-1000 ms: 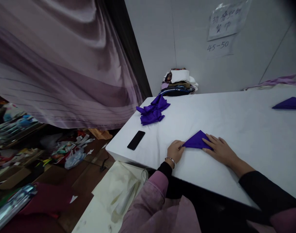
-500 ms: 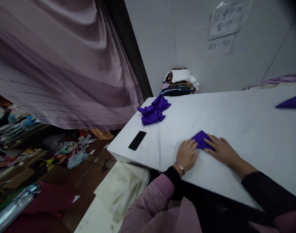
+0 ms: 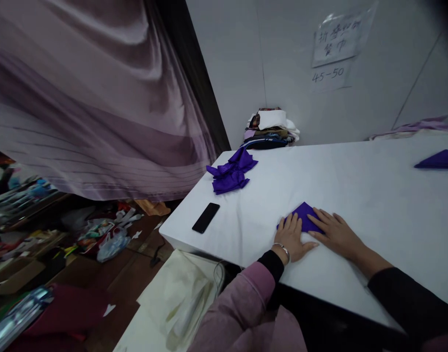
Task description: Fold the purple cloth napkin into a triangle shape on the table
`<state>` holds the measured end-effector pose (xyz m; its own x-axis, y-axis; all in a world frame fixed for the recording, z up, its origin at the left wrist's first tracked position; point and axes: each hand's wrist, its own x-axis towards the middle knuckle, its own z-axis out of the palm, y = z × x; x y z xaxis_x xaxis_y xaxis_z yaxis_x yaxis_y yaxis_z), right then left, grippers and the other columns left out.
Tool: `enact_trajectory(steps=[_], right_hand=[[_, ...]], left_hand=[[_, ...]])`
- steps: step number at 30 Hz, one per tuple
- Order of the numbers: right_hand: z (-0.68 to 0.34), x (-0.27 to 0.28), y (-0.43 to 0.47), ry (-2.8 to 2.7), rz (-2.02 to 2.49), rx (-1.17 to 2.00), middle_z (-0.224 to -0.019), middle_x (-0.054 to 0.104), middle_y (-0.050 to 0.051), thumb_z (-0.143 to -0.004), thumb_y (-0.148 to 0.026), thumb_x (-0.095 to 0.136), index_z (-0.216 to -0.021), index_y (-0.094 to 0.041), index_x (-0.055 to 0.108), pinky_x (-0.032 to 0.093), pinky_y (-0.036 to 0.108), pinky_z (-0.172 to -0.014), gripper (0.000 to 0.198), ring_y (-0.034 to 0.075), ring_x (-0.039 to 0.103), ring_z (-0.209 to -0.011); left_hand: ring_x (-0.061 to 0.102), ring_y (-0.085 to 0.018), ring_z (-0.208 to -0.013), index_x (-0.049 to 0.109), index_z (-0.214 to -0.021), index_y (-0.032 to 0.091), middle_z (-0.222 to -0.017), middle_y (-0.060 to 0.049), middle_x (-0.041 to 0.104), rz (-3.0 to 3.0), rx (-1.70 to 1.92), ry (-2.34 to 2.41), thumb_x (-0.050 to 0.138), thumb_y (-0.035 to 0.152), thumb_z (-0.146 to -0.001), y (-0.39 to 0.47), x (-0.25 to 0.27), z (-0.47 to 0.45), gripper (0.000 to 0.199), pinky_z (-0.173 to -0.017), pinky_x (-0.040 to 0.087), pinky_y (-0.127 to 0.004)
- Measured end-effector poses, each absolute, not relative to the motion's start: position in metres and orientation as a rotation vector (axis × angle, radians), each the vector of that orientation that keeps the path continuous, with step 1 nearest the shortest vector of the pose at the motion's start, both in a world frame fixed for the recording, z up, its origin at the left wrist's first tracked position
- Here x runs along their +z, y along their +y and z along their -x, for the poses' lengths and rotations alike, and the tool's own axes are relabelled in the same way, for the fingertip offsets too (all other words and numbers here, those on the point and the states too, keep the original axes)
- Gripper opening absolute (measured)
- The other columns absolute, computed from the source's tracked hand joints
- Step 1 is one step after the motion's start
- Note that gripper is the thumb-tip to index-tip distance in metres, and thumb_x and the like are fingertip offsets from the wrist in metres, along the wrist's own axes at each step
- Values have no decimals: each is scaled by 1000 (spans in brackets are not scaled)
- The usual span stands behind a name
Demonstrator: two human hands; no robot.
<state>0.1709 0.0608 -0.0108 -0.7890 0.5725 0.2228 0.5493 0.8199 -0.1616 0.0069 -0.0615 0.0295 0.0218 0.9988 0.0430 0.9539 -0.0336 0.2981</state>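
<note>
A purple cloth napkin [image 3: 303, 215], folded into a triangle with its point toward the wall, lies flat on the white table [image 3: 275, 190]. On its left part my left hand [image 3: 293, 238] rests palm down, fingers stretched out and thumb spread to the right. My right hand [image 3: 333, 231] lies flat over the right corner, fingers apart. Both hands hide the napkin's lower side corners. Farther left, near the table's far corner, sits a crumpled heap of purple cloth [image 3: 231, 171]. Another folded purple cloth [image 3: 439, 160] stands at the right edge of the view.
A black phone [image 3: 206, 218] lies near the table's left edge. Folded clothes [image 3: 270, 129] are piled against the wall behind. A mauve curtain [image 3: 136, 122] hangs at left. Below the table stands a pale surface with cream fabric [image 3: 183, 288]. Bags and boxes [image 3: 114, 243] clutter the floor.
My left hand has opened from curled fingers to a flat, spread palm and moved slightly right onto the napkin. My right hand stays almost in place. The view has tipped slightly.
</note>
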Motion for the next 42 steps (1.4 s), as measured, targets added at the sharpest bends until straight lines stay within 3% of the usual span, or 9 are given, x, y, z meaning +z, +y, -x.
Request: enact_trajectory(steps=[5,8,11,13,20,25,30,34,42], right_hand=[[-170,-8,60,-2759,860,160,-151,27,7,-88,-66,27,-142,-29,38,23,52,-107,66,28,27,-136],[-169,-5,58,-2759,868,190,-151,27,7,-88,-66,26,-142,-29,37,21,52,-108,66,28,26,-137],[-166,0,57,-2759,884,231,-151,26,7,-88,-67,26,-142,-29,38,20,52,-109,67,27,24,-137],[-164,5,55,-2769,908,281,-151,25,7,-88,-68,25,-141,-29,38,18,51,-110,68,26,23,-138],[-157,29,52,-2742,1010,635,-152,22,7,-88,-68,24,-141,-25,40,8,51,-112,70,26,17,-140],[-159,38,55,-2656,1026,866,-152,23,10,-90,-61,30,-144,-23,34,9,48,-112,66,26,18,-139],[-164,52,57,-2551,971,926,-139,47,10,-77,-41,59,-142,-24,39,28,42,-106,70,28,41,-127],[-163,61,59,-2475,1167,1055,-131,52,12,-65,-35,70,-143,-22,37,38,39,-97,85,30,49,-116],[-164,47,74,-2065,1127,1720,-110,63,5,-53,-28,79,-146,-20,28,47,31,-82,106,21,60,-93]], left_hand=[[14,-31,-141,28,-143,7,-152,-18,22,-1961,427,2154,33,64,-86,-74,28,9,80,-114,14,-53],[25,-32,-137,38,-137,10,-146,-19,35,-1824,528,2287,36,55,-90,-74,31,17,65,-111,20,-53],[49,-30,-118,57,-116,16,-120,-15,61,-1771,650,2361,37,40,-93,-62,40,22,39,-100,36,-49],[58,-26,-98,62,-102,18,-98,-12,67,-1795,672,2360,37,32,-93,-50,47,24,30,-89,43,-43],[61,-22,-93,64,-96,19,-101,-10,66,-1717,452,2305,59,25,-80,-19,57,36,18,-80,44,-31],[62,-19,-76,61,-79,20,-74,-1,66,-1500,501,2168,61,21,-76,-14,48,49,4,-68,42,-26],[53,-15,-60,49,-59,21,-55,6,52,-1354,768,1922,66,26,-67,-20,38,51,20,-59,38,-24],[46,-13,-57,43,-58,21,-57,7,51,-1225,963,1647,66,28,-63,-26,34,51,24,-58,36,-24],[41,-8,-47,41,-64,21,-54,8,53,-882,998,1217,75,38,-52,-26,16,54,41,-52,29,-21]])
